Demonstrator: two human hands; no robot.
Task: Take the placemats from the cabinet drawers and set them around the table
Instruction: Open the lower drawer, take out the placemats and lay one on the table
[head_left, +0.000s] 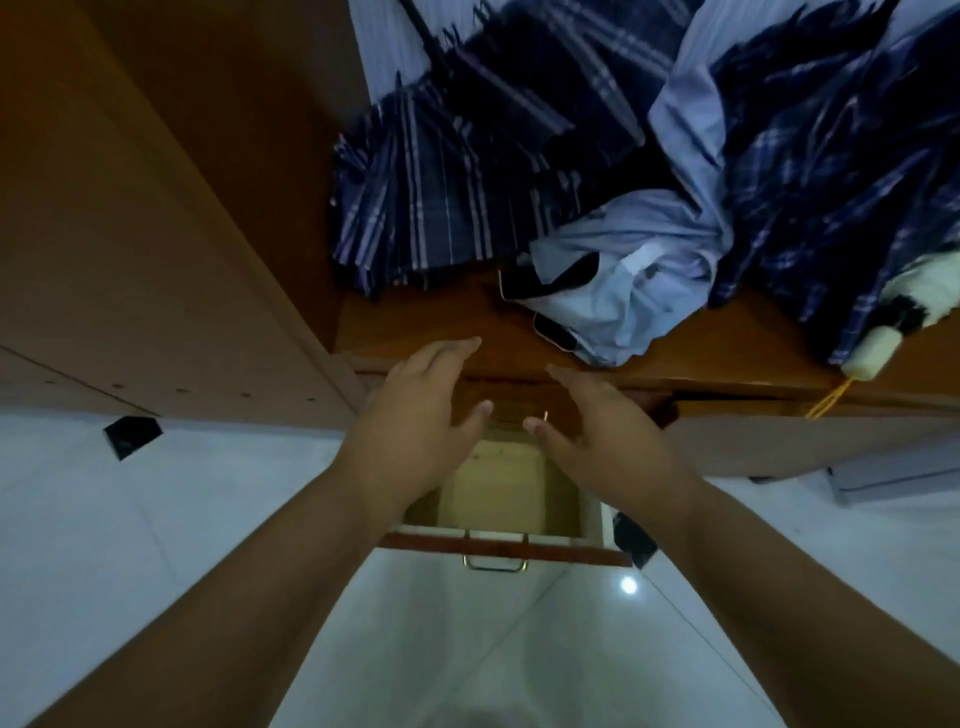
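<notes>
Both forearms hide the sides of an open drawer (506, 548); its pale yellow contents (498, 493) lie flat, too dim to tell as placemats. The drawer is pulled out toward the viewer, brass handle (496, 564) nearest. Left hand (415, 410) and right hand (602, 431) hover above it, fingers loosely spread, holding nothing. Crumpled clothes (467, 171) heap on the cabinet shelf (415, 322) beyond

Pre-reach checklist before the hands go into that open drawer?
1. Drawer pulled out: ok.
2. Left hand free, fingers straight: ok.
3. Right hand free, fingers straight: ok.
4. Placemats inside: cannot tell; only a pale yellow surface shows, partly hidden by the hands.
5. Clothes on the shelf above stay out of the drawer opening: ok.
</notes>
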